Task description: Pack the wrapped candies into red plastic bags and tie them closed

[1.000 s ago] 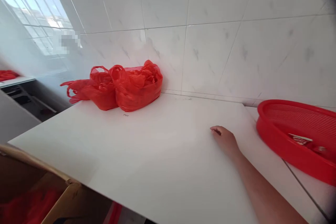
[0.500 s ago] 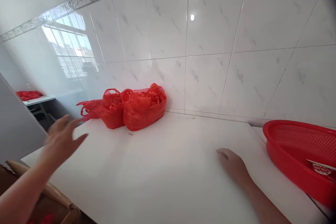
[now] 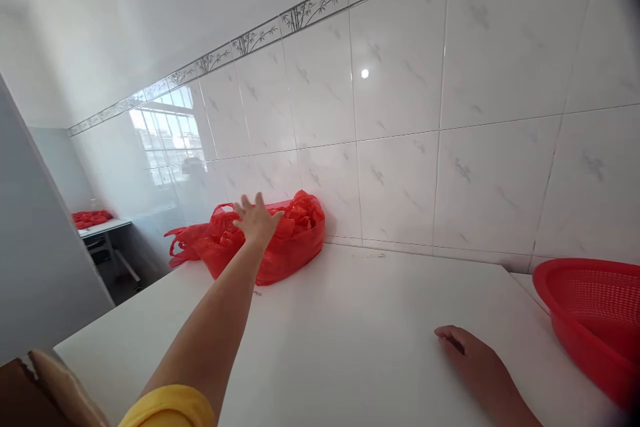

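Two red plastic bags stand side by side against the tiled wall, the nearer one bulging with crumpled red plastic. Part of the other bag, with its handles flopped to the left, is hidden behind my forearm. My left hand reaches out over the bags with its fingers spread and nothing in them. Whether it touches the plastic I cannot tell. On the white table top, my right hand rests with fingers curled toward the thumb, no object showing in it.
A red perforated plastic basket stands at the right, cut off by the frame. An open cardboard box is at the lower left, beside the table edge. Farther back at left, red plastic lies on another table. A grey panel stands at left.
My left hand has swung from the left, near the table edge, to above the red bags. The view has shifted; my right hand stays on the table.
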Demonstrator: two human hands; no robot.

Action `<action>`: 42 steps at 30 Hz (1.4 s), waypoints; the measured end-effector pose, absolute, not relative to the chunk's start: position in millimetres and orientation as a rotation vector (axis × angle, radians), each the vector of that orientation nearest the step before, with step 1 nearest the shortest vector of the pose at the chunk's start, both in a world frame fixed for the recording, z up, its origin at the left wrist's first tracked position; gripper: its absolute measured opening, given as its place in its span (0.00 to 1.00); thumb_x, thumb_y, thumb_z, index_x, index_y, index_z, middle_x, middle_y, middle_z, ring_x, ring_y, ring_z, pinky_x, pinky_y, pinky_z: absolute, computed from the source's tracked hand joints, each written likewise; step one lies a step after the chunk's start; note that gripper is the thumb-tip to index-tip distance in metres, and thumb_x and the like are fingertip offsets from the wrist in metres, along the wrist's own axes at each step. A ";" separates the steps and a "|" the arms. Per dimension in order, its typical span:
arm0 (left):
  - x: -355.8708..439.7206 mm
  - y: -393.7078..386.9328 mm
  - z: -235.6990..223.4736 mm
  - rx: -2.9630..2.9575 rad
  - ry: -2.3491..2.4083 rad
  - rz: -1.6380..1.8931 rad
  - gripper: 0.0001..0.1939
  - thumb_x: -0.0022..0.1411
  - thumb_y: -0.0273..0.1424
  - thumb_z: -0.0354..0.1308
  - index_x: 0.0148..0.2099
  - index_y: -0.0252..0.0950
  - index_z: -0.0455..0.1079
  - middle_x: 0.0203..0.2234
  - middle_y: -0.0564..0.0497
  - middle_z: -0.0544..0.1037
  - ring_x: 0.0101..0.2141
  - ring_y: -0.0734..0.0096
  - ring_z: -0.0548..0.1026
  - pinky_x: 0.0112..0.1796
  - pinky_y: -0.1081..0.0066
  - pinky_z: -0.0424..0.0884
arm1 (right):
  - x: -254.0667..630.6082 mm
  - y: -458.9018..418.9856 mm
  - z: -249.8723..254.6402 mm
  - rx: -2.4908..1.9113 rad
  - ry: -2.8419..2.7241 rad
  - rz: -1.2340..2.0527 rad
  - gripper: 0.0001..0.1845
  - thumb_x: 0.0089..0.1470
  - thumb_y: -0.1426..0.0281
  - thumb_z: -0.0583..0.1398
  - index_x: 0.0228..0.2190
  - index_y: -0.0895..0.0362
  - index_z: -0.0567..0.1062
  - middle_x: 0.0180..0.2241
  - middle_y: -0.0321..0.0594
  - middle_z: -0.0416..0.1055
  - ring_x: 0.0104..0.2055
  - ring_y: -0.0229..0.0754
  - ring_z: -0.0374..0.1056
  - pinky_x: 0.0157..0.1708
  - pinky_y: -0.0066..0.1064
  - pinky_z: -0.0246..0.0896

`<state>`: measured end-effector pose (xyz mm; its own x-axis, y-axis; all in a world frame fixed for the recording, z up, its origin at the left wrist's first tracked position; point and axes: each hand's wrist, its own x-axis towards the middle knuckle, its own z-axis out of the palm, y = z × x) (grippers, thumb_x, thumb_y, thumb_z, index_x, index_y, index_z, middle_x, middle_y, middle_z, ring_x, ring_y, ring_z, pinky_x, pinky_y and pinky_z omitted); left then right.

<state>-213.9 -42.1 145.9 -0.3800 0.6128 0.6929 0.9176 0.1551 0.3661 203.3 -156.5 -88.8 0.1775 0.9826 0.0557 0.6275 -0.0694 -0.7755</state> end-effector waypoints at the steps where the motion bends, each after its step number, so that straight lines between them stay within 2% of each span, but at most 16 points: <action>1: -218.8 -36.2 140.8 -1.398 -2.180 -1.184 0.43 0.50 0.48 0.58 0.63 0.39 0.48 0.64 0.33 0.42 0.61 0.29 0.39 0.47 0.32 0.54 | 202.8 -156.9 -87.8 -1.768 -1.528 0.653 0.15 0.50 0.57 0.51 0.35 0.48 0.73 0.41 0.33 0.73 0.41 0.44 0.69 0.38 0.33 0.64; 3: -230.1 -28.3 128.5 -1.379 -2.354 -1.314 0.47 0.47 0.48 0.60 0.64 0.38 0.46 0.63 0.30 0.41 0.59 0.25 0.45 0.44 0.35 0.60 | 201.1 -158.6 -83.8 -1.758 -1.534 0.639 0.15 0.51 0.57 0.51 0.34 0.48 0.73 0.39 0.34 0.74 0.40 0.44 0.69 0.36 0.33 0.64; 4: -235.5 -26.4 121.8 -1.424 -2.391 -1.353 0.47 0.47 0.47 0.60 0.64 0.36 0.46 0.62 0.28 0.44 0.58 0.26 0.51 0.43 0.38 0.63 | 200.1 -159.6 -81.2 -1.757 -1.536 0.640 0.15 0.51 0.57 0.50 0.34 0.48 0.73 0.38 0.34 0.74 0.39 0.44 0.70 0.35 0.33 0.64; 6: -243.2 -25.9 108.6 -1.539 -2.399 -1.367 0.42 0.49 0.43 0.59 0.63 0.34 0.49 0.58 0.28 0.54 0.53 0.35 0.63 0.42 0.47 0.68 | 198.2 -161.4 -75.9 -1.766 -1.546 0.646 0.15 0.51 0.58 0.50 0.33 0.48 0.73 0.37 0.34 0.74 0.37 0.44 0.70 0.34 0.33 0.64; 9: -244.3 -30.1 90.3 -1.670 -2.316 -1.339 0.36 0.53 0.37 0.57 0.62 0.35 0.52 0.54 0.33 0.60 0.50 0.47 0.68 0.44 0.55 0.69 | 196.9 -162.8 -71.2 -1.793 -1.548 0.640 0.14 0.51 0.58 0.51 0.32 0.48 0.73 0.35 0.33 0.74 0.35 0.43 0.69 0.32 0.33 0.63; 15: -222.3 -35.7 56.0 -1.924 -2.072 -1.312 0.34 0.52 0.30 0.58 0.61 0.40 0.53 0.58 0.42 0.58 0.55 0.56 0.63 0.52 0.60 0.64 | 195.8 -163.7 -70.3 -1.816 -1.552 0.649 0.14 0.52 0.59 0.50 0.33 0.47 0.73 0.36 0.31 0.74 0.36 0.41 0.69 0.32 0.31 0.63; 20: -203.4 -48.1 25.9 -2.044 -1.829 -1.366 0.37 0.52 0.25 0.56 0.63 0.43 0.48 0.56 0.42 0.60 0.52 0.55 0.65 0.47 0.58 0.68 | 196.4 -164.6 -72.4 -1.825 -1.561 0.610 0.15 0.52 0.59 0.50 0.35 0.48 0.73 0.37 0.33 0.73 0.37 0.43 0.69 0.32 0.32 0.63; 25: -187.4 -65.3 -13.8 -2.060 -1.700 -1.403 0.37 0.53 0.24 0.53 0.64 0.41 0.46 0.54 0.42 0.60 0.55 0.56 0.61 0.51 0.56 0.65 | 177.7 -160.5 -80.2 -1.680 -1.683 0.245 0.17 0.55 0.65 0.48 0.42 0.52 0.72 0.43 0.39 0.70 0.41 0.43 0.68 0.39 0.35 0.65; 29: -178.2 -71.6 -47.7 -1.976 -1.676 -1.393 0.36 0.54 0.27 0.54 0.64 0.37 0.47 0.55 0.39 0.58 0.56 0.53 0.59 0.53 0.53 0.62 | 125.8 -152.7 -77.9 -1.471 -1.831 -0.008 0.21 0.53 0.72 0.50 0.48 0.54 0.70 0.50 0.45 0.63 0.48 0.47 0.65 0.47 0.40 0.62; 34: -172.9 -74.7 -61.9 -1.850 -1.739 -1.370 0.36 0.55 0.33 0.56 0.63 0.37 0.48 0.53 0.39 0.61 0.57 0.50 0.59 0.55 0.49 0.57 | 36.5 -129.6 -65.7 -1.347 -1.885 0.076 0.30 0.50 0.77 0.54 0.55 0.48 0.64 0.63 0.43 0.44 0.57 0.51 0.58 0.52 0.42 0.58; 36: -172.5 -75.4 -61.3 -1.820 -1.710 -1.354 0.38 0.54 0.35 0.57 0.64 0.37 0.47 0.56 0.37 0.58 0.58 0.49 0.56 0.56 0.49 0.55 | 8.4 -117.4 -63.5 -1.313 -1.862 0.092 0.31 0.49 0.77 0.55 0.55 0.48 0.65 0.65 0.42 0.36 0.60 0.53 0.53 0.55 0.42 0.55; 38: -172.0 -75.6 -60.7 -1.796 -1.670 -1.327 0.39 0.54 0.36 0.59 0.64 0.39 0.46 0.61 0.37 0.50 0.61 0.48 0.50 0.58 0.48 0.51 | -9.1 -106.3 -64.8 -1.308 -1.856 0.101 0.32 0.48 0.77 0.55 0.56 0.52 0.63 0.65 0.43 0.34 0.63 0.54 0.48 0.57 0.44 0.52; 40: -170.6 -75.4 -60.5 -1.797 -1.640 -1.307 0.40 0.53 0.36 0.60 0.64 0.42 0.47 0.64 0.39 0.40 0.63 0.46 0.44 0.58 0.48 0.48 | -15.0 -98.3 -69.4 -1.340 -1.873 0.133 0.35 0.47 0.78 0.55 0.59 0.57 0.59 0.65 0.46 0.38 0.63 0.54 0.46 0.58 0.45 0.50; 42: -168.1 -74.5 -60.2 -1.845 -1.640 -1.271 0.39 0.53 0.35 0.61 0.64 0.43 0.50 0.65 0.41 0.35 0.63 0.44 0.40 0.58 0.47 0.49 | -11.3 -94.6 -75.7 -1.378 -1.896 0.184 0.38 0.47 0.78 0.54 0.61 0.62 0.53 0.63 0.50 0.44 0.63 0.53 0.47 0.59 0.46 0.49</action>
